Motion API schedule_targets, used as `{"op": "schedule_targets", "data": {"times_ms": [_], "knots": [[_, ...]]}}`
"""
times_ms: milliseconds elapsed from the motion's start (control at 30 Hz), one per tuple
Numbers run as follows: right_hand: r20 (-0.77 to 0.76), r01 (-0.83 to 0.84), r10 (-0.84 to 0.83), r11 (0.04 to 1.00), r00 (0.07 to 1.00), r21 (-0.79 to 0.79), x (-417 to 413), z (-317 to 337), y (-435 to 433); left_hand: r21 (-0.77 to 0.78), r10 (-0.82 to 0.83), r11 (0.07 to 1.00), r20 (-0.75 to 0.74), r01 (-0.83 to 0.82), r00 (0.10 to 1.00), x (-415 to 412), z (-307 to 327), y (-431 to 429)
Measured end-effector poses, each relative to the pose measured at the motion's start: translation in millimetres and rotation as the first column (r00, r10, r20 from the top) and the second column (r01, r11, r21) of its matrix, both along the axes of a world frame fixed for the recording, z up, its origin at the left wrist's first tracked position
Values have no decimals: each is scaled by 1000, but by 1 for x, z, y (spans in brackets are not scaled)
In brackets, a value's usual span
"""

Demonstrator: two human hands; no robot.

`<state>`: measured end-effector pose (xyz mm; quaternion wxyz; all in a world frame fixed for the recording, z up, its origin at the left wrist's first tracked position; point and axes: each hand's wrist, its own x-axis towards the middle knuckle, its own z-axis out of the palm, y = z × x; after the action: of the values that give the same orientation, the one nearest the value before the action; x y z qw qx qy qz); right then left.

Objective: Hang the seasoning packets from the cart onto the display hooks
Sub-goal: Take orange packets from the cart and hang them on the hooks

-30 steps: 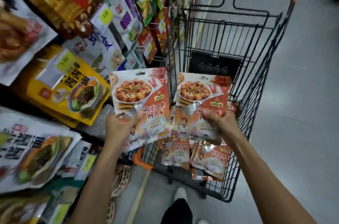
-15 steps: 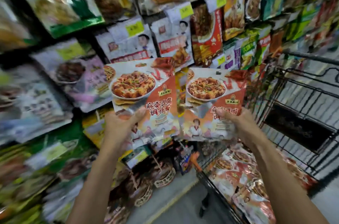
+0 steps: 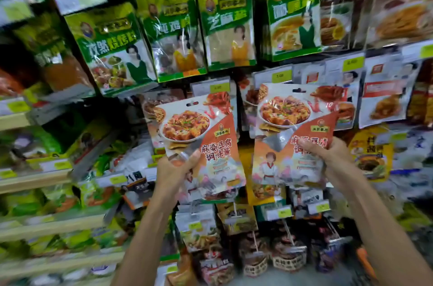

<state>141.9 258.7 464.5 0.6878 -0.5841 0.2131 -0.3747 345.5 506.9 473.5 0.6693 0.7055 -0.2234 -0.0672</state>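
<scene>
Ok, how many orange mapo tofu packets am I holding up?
2: the left packet in the left hand, the right packet in the right hand, side by side. More could be hidden behind either.

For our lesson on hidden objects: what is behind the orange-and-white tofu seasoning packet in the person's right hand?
Behind the orange-and-white tofu seasoning packet, gripped by the right hand, other hanging packets peek out beside it, with a yellow price tag above. Whatever hangs directly behind is covered.

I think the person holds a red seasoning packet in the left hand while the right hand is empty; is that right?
Not quite: the right hand is not empty; it grips a matching packet. The left hand does hold a red seasoning packet, as the head view shows.
</scene>
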Motion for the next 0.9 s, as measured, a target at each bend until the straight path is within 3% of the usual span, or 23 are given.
{"op": "schedule_targets", "data": {"times_ms": [267,500,900], "knots": [[-33,-105,103,993,994,-57,79,2,65,36,32,999,-13,-31,999,87,-21,53],[-5,-107,107,992,994,-58,138,3,94,20,-36,999,-86,38,996,154,-16,43],[-18,-154,153,985,988,-84,186,1,93,-40,-97,995,-137,92,986,193,-14,27]]}}
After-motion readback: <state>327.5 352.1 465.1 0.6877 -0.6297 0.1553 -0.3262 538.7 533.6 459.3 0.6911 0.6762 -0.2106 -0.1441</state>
